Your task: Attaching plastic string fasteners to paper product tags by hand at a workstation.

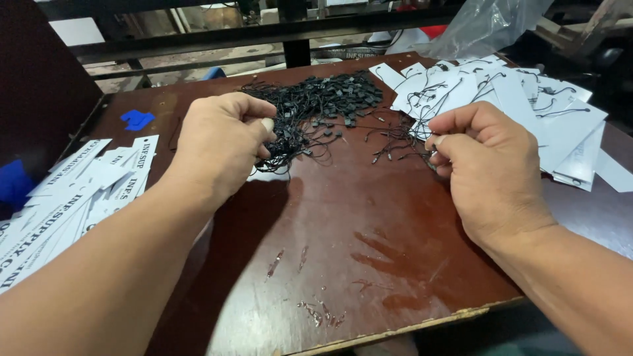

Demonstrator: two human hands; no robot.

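White printed paper tags (72,191) crowd the dark red wooden bench's (343,224) left edge, strung white tags (527,105) its right. The left hand (221,148) pinches black string loops (316,105) heaped mid-bench; the right hand (488,165) pinches 1 strand beside them.

White card tags (66,191) fan left, strung ones (560,125) (black loops) right.

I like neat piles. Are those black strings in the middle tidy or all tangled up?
Tangled. The black strings lie in a loose heap, loops crossing every way, with stray ones trailing toward the right hand.
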